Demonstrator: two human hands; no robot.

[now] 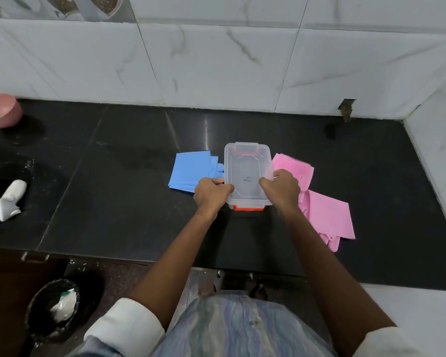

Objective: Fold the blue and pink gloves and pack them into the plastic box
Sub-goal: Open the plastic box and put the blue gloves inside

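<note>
A clear plastic box [246,166] with its lid on and orange latches at both ends stands in the middle of the black counter [129,197]. My left hand [211,193] grips its near left side and my right hand [281,189] grips its near right side. A blue glove [191,172] lies flat on the counter to the left of the box, its fingers touching the box wall. Pink gloves [327,217] lie to the right, one with a bristled palm [294,164] beside the box, partly hidden by my right hand.
A pink bowl [1,110] sits at the far left by the tiled wall [216,60]. A white crumpled object [11,199] lies at the left edge. A black bin [54,307] stands on the floor below the counter's front edge. The wall corner closes the right side.
</note>
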